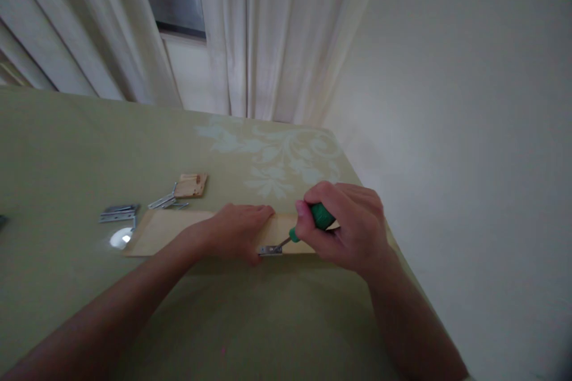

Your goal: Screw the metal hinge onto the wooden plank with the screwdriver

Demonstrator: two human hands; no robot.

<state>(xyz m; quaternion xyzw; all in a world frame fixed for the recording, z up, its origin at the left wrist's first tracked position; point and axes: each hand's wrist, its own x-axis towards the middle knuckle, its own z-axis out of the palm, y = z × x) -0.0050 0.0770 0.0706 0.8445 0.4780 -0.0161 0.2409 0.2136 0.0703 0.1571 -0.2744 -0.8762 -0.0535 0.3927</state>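
A pale wooden board (167, 227) lies flat along the table. My left hand (235, 229) grips it across its width, fingers at the far edge and thumb near the close edge. Beside that thumb, a small metal hinge (270, 250) sits on the board's near edge. My right hand (346, 226) is closed around the green handle of a screwdriver (320, 214), which tilts down to the left. Its tip meets the hinge; any screw under it is too small to make out. The board's right end is partly hidden behind my right hand.
Left of the board lie several metal hinge-like pieces (118, 214). Behind it are a small wooden block (191, 186) and thin metal pieces (163, 199). The green patterned tablecloth (286, 158) ends at the right near a pale wall (469, 131). Curtains (286, 36) hang behind.
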